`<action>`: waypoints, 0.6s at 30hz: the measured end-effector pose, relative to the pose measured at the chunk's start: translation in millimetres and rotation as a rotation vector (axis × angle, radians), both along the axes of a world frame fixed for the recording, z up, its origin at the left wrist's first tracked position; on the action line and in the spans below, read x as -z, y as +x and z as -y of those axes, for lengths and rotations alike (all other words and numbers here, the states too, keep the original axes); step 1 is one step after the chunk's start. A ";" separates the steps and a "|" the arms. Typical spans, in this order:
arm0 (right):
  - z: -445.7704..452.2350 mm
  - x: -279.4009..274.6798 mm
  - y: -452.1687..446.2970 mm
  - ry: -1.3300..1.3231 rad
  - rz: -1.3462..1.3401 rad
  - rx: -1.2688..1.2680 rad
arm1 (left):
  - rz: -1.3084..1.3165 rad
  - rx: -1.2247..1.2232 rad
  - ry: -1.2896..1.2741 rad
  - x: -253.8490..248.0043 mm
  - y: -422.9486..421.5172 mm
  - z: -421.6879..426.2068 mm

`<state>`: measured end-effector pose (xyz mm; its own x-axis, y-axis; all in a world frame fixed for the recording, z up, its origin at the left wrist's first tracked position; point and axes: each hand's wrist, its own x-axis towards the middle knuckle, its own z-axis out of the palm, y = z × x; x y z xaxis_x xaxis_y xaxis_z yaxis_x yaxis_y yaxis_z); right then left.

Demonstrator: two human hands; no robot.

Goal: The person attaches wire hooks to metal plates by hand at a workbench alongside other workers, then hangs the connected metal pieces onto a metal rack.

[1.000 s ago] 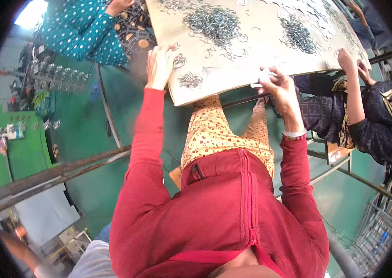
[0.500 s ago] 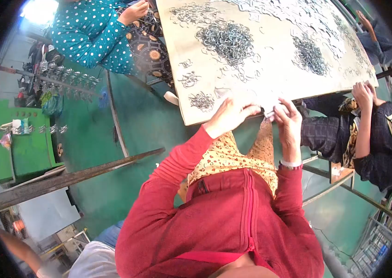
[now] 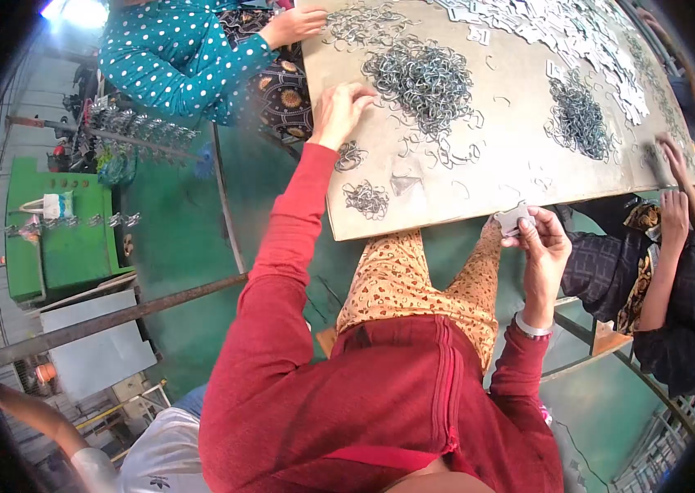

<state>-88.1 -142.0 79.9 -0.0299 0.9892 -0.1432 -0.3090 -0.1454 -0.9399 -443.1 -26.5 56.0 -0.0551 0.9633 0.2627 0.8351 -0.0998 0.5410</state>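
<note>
My right hand point(image 3: 540, 255) holds a small flat silver metal plate point(image 3: 516, 220) with notched edges between thumb and fingers, just off the table's near edge. Over the left part of the table, my left hand point(image 3: 341, 111) is bent down with thumb and fingertips close together; whatever is between them is too small to make out. Beside those fingertips lies a large heap of curved metal wire hooks point(image 3: 420, 82). Two smaller clusters, one hook cluster point(image 3: 350, 156) near my left wrist and another hook cluster point(image 3: 366, 200) by the near corner, rest on the tabletop point(image 3: 495, 156).
Many flat metal plates point(image 3: 565, 41) are spread at the far right, beside another hook heap point(image 3: 581, 119). A co-worker in a dotted sleeve point(image 3: 175, 62) reaches onto the table at left. Another person in dark clothes point(image 3: 680, 304) sits at right. A metal rail point(image 3: 117, 319) runs at left.
My left hand has left the near edge, where both hands were together, and moved up and left toward the hooks. My right hand keeps the plate, now plainly visible. The dotted-sleeve co-worker's hand has moved onto the table.
</note>
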 end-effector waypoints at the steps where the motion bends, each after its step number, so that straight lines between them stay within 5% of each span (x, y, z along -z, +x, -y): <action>1: -1.9 -3.0 -0.3 0.003 0.000 -0.005 | -0.023 0.053 0.016 6.6 2.5 -7.6; 10: -4.1 0.7 13.0 0.000 0.006 -0.030 | -0.314 0.013 0.127 33.9 31.1 -32.4; 17: 4.2 -5.6 10.7 0.018 0.051 -0.031 | 0.160 -0.077 -0.126 9.2 9.6 -28.7; 18: 7.0 -8.4 8.9 0.014 0.043 -0.030 | 0.554 -0.089 -0.287 9.7 9.6 -29.9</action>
